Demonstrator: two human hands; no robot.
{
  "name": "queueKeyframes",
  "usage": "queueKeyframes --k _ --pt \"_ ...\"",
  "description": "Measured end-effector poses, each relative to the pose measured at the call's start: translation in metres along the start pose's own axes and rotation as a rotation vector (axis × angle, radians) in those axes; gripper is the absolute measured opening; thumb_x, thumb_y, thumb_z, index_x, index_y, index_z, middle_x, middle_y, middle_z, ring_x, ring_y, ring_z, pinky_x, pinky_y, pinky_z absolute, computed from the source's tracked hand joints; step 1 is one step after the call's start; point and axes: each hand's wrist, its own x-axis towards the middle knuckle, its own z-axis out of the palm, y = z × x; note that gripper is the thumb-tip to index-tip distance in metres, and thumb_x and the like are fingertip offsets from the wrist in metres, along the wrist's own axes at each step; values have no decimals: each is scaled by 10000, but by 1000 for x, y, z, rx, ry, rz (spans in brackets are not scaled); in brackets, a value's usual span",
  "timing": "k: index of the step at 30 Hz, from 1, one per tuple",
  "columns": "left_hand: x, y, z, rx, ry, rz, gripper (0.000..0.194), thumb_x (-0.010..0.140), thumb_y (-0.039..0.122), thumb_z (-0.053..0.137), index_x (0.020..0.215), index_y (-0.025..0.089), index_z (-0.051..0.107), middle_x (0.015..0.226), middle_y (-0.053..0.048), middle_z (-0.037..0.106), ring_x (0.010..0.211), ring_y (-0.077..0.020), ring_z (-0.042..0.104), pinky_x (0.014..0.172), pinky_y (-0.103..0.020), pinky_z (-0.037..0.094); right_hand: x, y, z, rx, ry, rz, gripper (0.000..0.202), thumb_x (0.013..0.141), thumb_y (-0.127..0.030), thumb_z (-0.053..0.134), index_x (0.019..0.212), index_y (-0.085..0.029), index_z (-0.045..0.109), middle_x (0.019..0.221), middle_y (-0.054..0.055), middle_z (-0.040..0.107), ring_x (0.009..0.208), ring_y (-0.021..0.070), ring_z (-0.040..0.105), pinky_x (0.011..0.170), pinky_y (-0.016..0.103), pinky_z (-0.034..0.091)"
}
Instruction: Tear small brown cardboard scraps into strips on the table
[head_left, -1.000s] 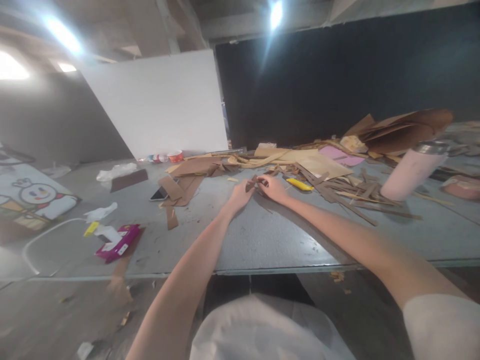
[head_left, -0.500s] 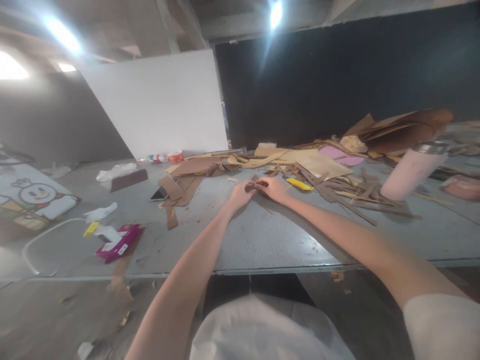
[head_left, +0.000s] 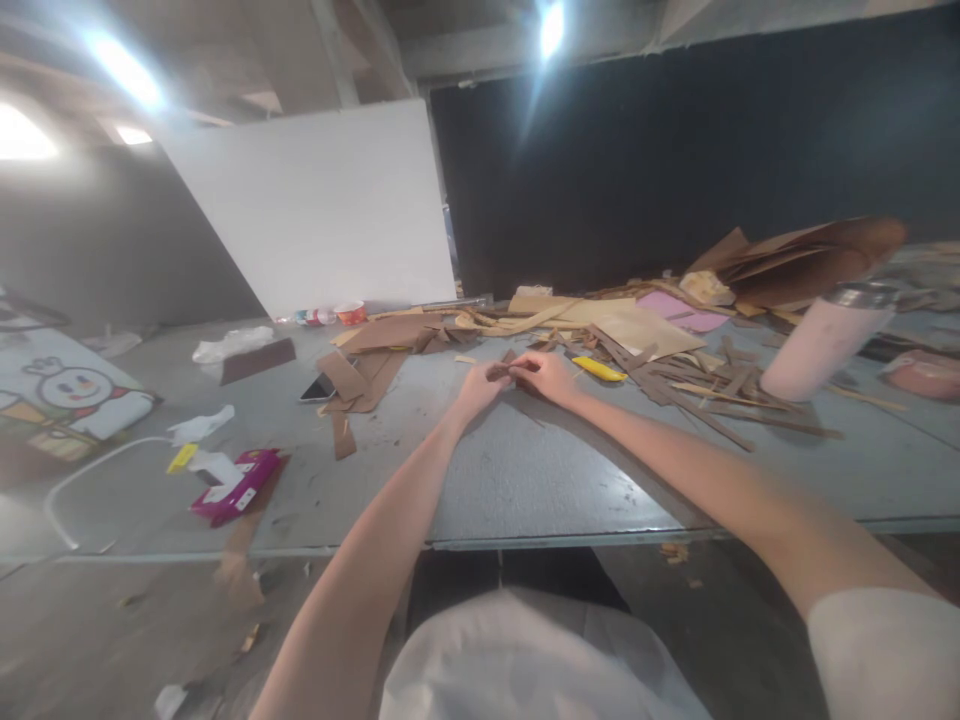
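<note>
Nearest to me, a person in a pale shirt is leaning over the grey surface [head_left: 525, 480], both bare arms stretching forward. The left hand [head_left: 475, 385] and the right hand [head_left: 546, 376] are meeting out past the middle of the surface, both pinching a small brown cardboard scrap [head_left: 501, 371] between their fingertips, just above the top. A yellow knife [head_left: 599, 369] is lying just right of the right hand. Off to the left, a pink tissue pack [head_left: 237, 485] is sitting near the front edge. Farther back, cardboard strips [head_left: 705, 385] are piling up beside a pale bottle [head_left: 821, 343], and a white board [head_left: 315, 205] is leaning at the rear.
</note>
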Motion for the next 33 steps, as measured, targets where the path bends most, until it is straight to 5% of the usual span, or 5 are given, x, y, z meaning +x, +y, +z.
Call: queueKeyframes --k 17,33 --pt "0 7 -6 -168 -57 -119 254 818 373 818 922 175 699 820 -69 744 783 -194 698 733 -317 526 -2 -4 -1 94 -52 11 528 916 -701 734 1037 -196 826 839 62 789 706 207 688 660 309 536" --pt "2 5 -6 -212 -50 -144 229 797 329 828 906 178 694 887 -92 758 889 -245 735 876 -398 545 -4 -8 -2 104 -53 -23 471 924 -657 763 1056 -212 842 961 89 837 784 240 754 708 334 581"
